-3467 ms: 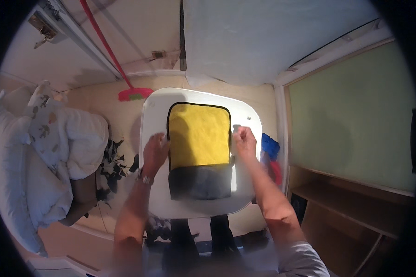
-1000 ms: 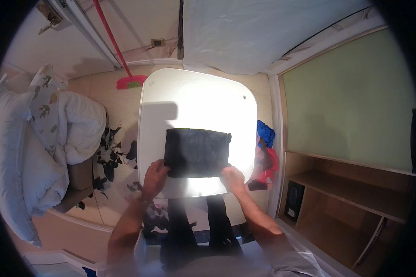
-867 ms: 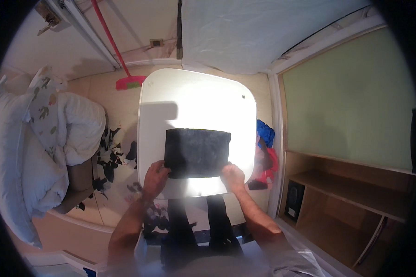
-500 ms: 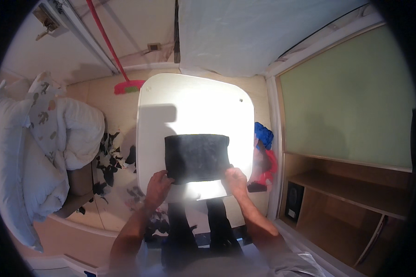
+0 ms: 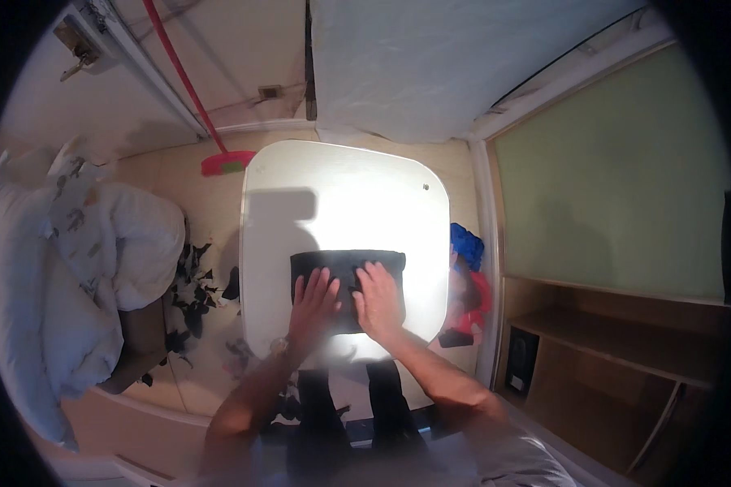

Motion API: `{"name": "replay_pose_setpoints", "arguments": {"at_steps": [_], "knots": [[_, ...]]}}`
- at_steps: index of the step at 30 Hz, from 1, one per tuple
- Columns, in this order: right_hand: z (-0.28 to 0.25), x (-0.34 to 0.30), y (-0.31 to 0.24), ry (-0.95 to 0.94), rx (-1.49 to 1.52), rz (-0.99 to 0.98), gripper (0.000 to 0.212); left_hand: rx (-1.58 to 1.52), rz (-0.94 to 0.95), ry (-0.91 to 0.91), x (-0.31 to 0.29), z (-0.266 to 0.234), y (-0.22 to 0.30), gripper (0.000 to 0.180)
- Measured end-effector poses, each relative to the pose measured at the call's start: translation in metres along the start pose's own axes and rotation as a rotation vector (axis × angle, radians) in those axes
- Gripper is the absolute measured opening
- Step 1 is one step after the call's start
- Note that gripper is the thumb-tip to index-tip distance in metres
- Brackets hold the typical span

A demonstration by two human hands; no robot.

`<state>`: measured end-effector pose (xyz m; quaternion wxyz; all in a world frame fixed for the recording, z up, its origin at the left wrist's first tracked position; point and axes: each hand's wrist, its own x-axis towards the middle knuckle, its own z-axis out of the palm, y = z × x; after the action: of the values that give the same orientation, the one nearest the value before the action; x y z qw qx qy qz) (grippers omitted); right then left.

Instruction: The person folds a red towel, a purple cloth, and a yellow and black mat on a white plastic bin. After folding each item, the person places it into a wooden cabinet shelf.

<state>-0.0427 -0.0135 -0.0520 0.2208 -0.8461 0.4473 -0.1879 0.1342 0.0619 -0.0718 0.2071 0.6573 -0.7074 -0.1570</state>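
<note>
A folded piece of black cloth (image 5: 345, 261) lies flat on the white table (image 5: 365, 195), near its front edge. On the left part of the cloth rests my left hand (image 5: 313, 304), palm down with its fingers spread. My right hand (image 5: 378, 299) lies flat on the right part, fingers stretched toward the cloth's far edge. Neither hand grips anything. The hands hide much of the cloth's lower middle.
White bedding (image 5: 138, 243) is heaped at the left. Dark scraps (image 5: 191, 312) litter the floor beside it. A red broom (image 5: 223, 162) stands beyond the table's left corner. Blue cloth (image 5: 466, 245) and red cloth (image 5: 481, 296) lie right of the table, near a wooden shelf (image 5: 609, 325).
Both hands have left the cloth's near corners, moved inward and forward, and opened flat on top of it. The cloth stays on the table, appearing slightly lower in view.
</note>
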Motion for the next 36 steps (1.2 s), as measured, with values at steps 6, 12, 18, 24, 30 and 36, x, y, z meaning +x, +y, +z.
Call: {"name": "replay_pose_setpoints", "arguments": {"at_steps": [6, 12, 18, 24, 30, 36], "knots": [[0.017, 0.02, 0.045, -0.103, -0.159, -0.091, 0.065, 0.058, 0.021, -0.094, 0.028, 0.018, -0.026, 0.067], [0.024, 0.03, 0.052, -0.1, -0.168, -0.071, 0.068, 0.075, 0.027, -0.055, 0.045, 0.021, -0.034, 0.069], [0.024, 0.03, 0.051, -0.108, -0.173, -0.053, 0.068, 0.073, -0.095, -0.033, 0.035, 0.017, -0.027, 0.074], [0.014, 0.038, 0.03, -0.163, -0.159, 0.026, 0.059, 0.216, -0.087, -0.119, -0.037, 0.01, -0.023, 0.065], [0.032, 0.032, 0.003, -0.37, -0.11, -0.254, 0.055, 0.045, -0.035, -0.225, -0.054, 0.01, -0.009, 0.064], [0.027, 0.037, -0.011, -0.319, -0.139, -0.204, 0.055, -0.069, -0.035, -0.166, -0.056, 0.0, -0.01, 0.067]]}}
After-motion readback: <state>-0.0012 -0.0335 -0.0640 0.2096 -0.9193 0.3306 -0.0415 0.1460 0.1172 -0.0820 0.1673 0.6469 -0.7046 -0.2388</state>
